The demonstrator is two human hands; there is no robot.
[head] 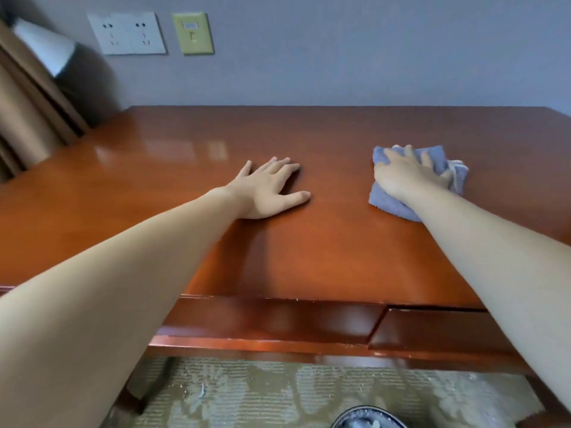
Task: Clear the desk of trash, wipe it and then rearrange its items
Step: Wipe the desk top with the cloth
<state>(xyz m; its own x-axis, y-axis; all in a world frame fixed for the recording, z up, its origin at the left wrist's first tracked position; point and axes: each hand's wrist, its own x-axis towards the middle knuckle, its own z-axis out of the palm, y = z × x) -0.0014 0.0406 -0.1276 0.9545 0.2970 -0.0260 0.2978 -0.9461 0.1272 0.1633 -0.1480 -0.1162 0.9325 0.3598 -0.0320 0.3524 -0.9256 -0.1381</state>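
Desk [309,134] top: glossy red-brown wood, long axis 9-to-3 o'clock. Blue cloth [384,201] lies on right half of top, about 3 o'clock from left hand [268,189], apart from it. Right hand [408,177] sits on cloth, fingers spread near-flat, pressing it to wood; slight blur. Left hand palm down, fingers straight, holds nothing, rests on top. Judgement: wiping step; right hand drives next stroke, likely along the long axis toward 9 o'clock.

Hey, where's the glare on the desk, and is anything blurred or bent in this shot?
Head view: glare streaks the desk at far left, mirroring the wall sockets; the right hand on the cloth is blurred, the left hand sharper; the wide lens tilts the sockets and stretches the forearms.
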